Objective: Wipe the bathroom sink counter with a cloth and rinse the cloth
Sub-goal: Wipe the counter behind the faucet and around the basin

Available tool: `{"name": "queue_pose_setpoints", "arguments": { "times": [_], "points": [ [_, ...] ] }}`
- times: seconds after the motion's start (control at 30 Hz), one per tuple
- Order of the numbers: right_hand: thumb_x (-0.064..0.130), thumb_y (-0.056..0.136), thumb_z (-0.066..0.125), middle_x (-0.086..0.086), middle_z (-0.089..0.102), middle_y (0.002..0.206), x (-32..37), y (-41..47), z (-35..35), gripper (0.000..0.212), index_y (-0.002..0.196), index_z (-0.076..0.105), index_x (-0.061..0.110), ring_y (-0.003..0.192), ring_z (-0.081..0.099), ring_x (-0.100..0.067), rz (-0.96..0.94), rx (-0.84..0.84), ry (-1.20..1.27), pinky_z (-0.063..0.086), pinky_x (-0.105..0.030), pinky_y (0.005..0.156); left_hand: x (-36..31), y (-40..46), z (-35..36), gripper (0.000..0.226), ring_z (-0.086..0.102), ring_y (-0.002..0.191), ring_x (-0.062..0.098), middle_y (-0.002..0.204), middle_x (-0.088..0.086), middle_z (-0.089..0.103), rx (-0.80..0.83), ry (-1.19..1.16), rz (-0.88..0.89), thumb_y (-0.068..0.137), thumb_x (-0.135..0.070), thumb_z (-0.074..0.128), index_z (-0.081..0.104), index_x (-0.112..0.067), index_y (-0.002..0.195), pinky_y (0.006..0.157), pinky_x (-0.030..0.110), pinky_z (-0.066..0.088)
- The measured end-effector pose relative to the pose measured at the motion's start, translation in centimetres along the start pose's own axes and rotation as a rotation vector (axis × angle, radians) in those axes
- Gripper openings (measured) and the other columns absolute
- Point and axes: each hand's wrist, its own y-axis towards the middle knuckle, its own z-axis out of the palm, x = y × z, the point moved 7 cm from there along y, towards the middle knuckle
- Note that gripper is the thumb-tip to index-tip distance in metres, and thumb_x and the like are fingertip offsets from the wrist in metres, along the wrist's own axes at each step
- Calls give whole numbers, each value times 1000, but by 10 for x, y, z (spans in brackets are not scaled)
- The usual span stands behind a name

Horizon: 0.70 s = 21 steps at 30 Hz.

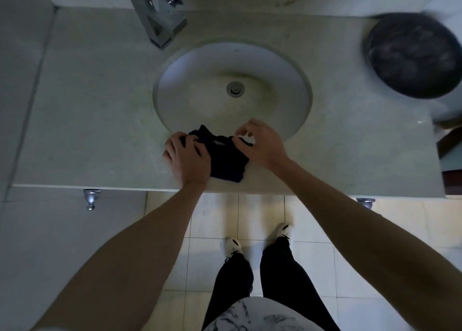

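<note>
A dark cloth (225, 159) lies bunched on the pale stone counter (95, 110), at the near rim of the round white sink (282, 85). My left hand (186, 157) grips the cloth's left side with curled fingers. My right hand (260, 143) pinches the cloth's right edge between thumb and fingertips. The sink's metal drain (235, 89) sits in the middle of the dry-looking basin. A chrome faucet (160, 18) stands at the back left of the sink, with no water running.
A dark round bowl (412, 55) sits on the counter at the far right. Tiled walls close in on the left and at the back. Chrome fittings (91, 198) hang under the counter's front edge. My legs and white shoes stand on the pale floor tiles below.
</note>
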Motion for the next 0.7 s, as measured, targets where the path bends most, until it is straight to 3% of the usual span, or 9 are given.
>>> {"name": "queue_pose_setpoints", "arguments": {
  "times": [0.17,0.23,0.33,0.4,0.5,0.6,0.63,0.7],
  "points": [
    [59,75,70,-2,59,121,20,-46,7,63,122,63,18,103,60,-21,-402,191,-231,52,-31,81,-2,0,-1,25,46,113,29,120,6,55,-3,17,0,90,-22,44,68,-16,95,96,40,32],
    [53,81,66,-6,59,124,22,-56,20,59,125,60,15,105,59,-25,-506,220,-340,54,-36,82,0,0,-1,26,46,113,28,120,6,55,-3,19,-3,90,-22,44,69,-16,95,96,40,32],
    [36,87,57,-8,65,114,24,-54,25,39,117,66,13,94,64,-29,-563,137,-415,55,-38,72,2,1,3,27,47,112,28,120,6,55,7,19,10,90,-22,43,69,-16,95,96,40,33],
    [32,87,52,-7,69,103,26,-46,24,35,109,70,12,83,67,-28,-536,108,-409,54,-34,64,3,2,4,27,48,111,29,119,6,56,14,0,2,91,-22,44,70,-15,95,96,41,35],
    [28,86,64,-7,71,98,23,-19,15,26,107,71,12,81,68,-30,-302,171,-228,52,-36,66,5,-3,-1,30,48,115,31,127,7,57,3,-69,28,96,-25,46,73,-15,105,99,42,35],
    [35,84,57,-6,71,94,21,1,-3,32,103,70,13,80,65,-28,-161,232,-62,50,-37,70,-27,-8,-16,40,51,123,22,131,2,62,31,-165,246,98,-43,48,70,-17,119,108,43,30],
    [34,82,55,-6,71,89,23,8,-12,32,99,70,12,76,64,-26,-150,236,-11,49,-37,67,-41,-7,-18,46,54,121,20,127,0,65,89,-192,311,95,-49,52,68,-16,123,109,45,32],
    [32,83,57,-4,68,81,17,22,-33,25,94,68,12,69,61,-22,-117,239,56,48,-36,61,-60,3,-10,63,61,110,18,118,-1,70,353,-265,290,87,-55,64,57,-17,136,104,40,41]
  ]
}}
